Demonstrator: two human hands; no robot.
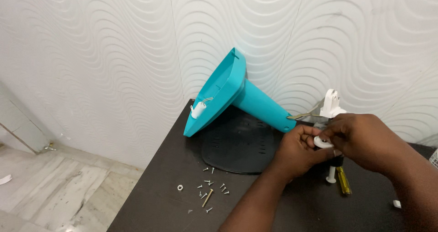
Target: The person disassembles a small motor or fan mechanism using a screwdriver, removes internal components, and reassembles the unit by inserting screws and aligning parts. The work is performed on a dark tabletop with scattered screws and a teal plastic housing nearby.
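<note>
Working both hands together at the right of the dark table [150,200], I judge the step in hand to be the fitting or removal of a small white round part [323,142] on the white fitting [331,103] at the narrow end of the teal stand [237,97]; my left hand [299,152] is curled under the round part and steadies it from below, while my right hand [358,138] pinches it from above, so both hands are closed on the same piece; whether it is threaded or merely pressed on I cannot tell. The next move, as I judge it, calls for a steady turn or pull with the stand kept from rolling; the stand lies tilted, its wide end against the far wall. A black base plate [239,145] lies under it; loose screws [210,188] are scattered near left; a yellow-handled screwdriver [343,181] lies just below my hands and could be knocked.
</note>
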